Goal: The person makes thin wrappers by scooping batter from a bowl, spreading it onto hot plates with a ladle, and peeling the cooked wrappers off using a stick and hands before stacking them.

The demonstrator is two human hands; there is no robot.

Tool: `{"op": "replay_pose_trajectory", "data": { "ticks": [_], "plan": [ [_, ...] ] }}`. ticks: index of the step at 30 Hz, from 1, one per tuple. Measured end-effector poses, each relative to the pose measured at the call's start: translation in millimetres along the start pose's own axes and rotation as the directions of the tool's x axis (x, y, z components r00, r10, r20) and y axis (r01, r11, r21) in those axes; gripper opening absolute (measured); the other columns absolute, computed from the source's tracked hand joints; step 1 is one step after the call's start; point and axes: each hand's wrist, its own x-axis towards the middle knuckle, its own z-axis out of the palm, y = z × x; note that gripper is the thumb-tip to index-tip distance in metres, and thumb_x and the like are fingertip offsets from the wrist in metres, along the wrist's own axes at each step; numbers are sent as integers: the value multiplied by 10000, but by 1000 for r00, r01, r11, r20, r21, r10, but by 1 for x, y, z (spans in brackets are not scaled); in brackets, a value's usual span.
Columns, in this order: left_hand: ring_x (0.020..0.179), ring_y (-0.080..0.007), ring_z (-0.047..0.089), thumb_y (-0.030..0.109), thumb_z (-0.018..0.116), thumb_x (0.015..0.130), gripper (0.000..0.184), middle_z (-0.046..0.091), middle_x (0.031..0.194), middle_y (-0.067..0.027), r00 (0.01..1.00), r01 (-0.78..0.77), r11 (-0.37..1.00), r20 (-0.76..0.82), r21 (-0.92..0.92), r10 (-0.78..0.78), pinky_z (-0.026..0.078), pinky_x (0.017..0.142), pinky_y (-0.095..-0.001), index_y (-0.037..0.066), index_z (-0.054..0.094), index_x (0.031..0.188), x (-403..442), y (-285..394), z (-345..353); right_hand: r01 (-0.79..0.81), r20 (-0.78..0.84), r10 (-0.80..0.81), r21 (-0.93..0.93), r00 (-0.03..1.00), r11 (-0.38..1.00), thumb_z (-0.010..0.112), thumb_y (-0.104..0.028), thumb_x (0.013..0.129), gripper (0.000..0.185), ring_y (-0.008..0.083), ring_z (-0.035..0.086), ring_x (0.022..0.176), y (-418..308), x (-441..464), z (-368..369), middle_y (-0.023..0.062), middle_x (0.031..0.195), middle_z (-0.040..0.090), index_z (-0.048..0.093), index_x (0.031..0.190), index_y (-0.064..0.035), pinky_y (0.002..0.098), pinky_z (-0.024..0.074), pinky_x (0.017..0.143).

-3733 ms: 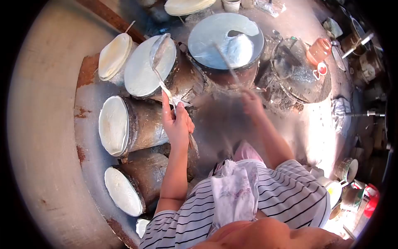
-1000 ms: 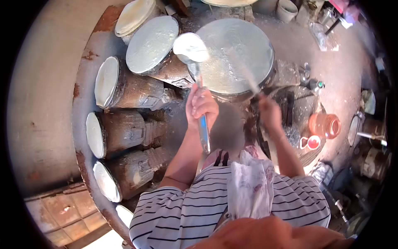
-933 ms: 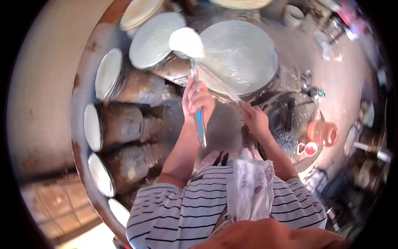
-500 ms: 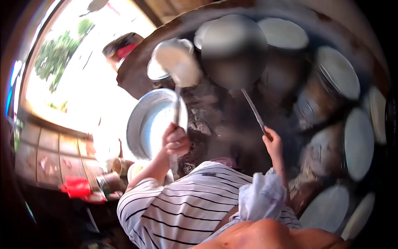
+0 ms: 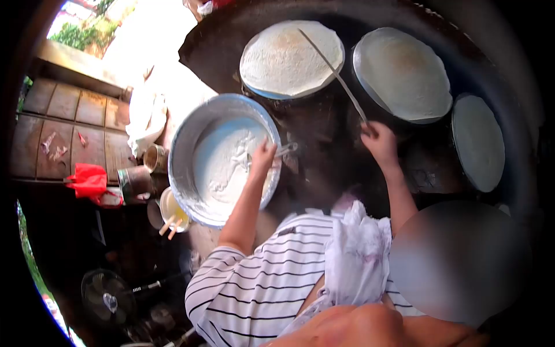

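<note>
My left hand [image 5: 263, 157] is closed on a ladle handle [image 5: 287, 149] over the large round basin [image 5: 176, 165]. White batter [image 5: 217, 159] lies in the basin, and the ladle's bowl is not visible. To the right, my right hand [image 5: 380, 141] grips a long thin flat stick [image 5: 348, 92]. Its far end lies over a round griddle covered by a pale, lightly browned sheet [image 5: 289, 61]. A second covered griddle [image 5: 402, 75] stands right of it, and a third [image 5: 478, 143] farther right.
Left of the basin are a pot holding wooden-handled tools [image 5: 173, 209], a metal can [image 5: 136, 184] and a red bag [image 5: 90, 180]. A fan [image 5: 108, 295] stands at the lower left. The dark curved stove edge [image 5: 462, 40] runs behind the griddles. A blurred disc covers the lower right.
The view has swung round from the other griddles to the basin. My left hand has lowered the ladle from above into the basin. The stick's far end has come over a griddle's pale sheet.
</note>
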Motion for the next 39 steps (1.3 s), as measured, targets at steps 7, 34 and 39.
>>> {"op": "replay_pose_trajectory", "data": {
  "ticks": [7,34,39],
  "plan": [
    [928,-263,499,141,717,696,520,513,938,-73,459,-412,147,65,899,886,401,878,-380,211,604,1199,108,117,24,270,267,-177,-367,947,890,559,-55,798,296,317,617,800,-16,176,97,95,980,525,614,1055,-193,416,517,691],
    [829,-281,597,71,649,784,61,611,854,-80,227,-859,-162,646,485,729,487,724,-373,53,622,836,152,358,-6,214,94,-250,291,964,933,658,-187,774,209,218,596,656,-34,320,27,137,706,605,616,809,14,332,455,636],
    [842,-241,607,164,657,789,54,626,850,-43,334,-867,-179,808,465,485,481,778,-369,111,651,792,130,254,-27,-122,199,128,-46,972,992,760,-209,626,290,236,576,600,-7,316,17,117,624,566,550,672,-14,348,448,591]
  ]
}}
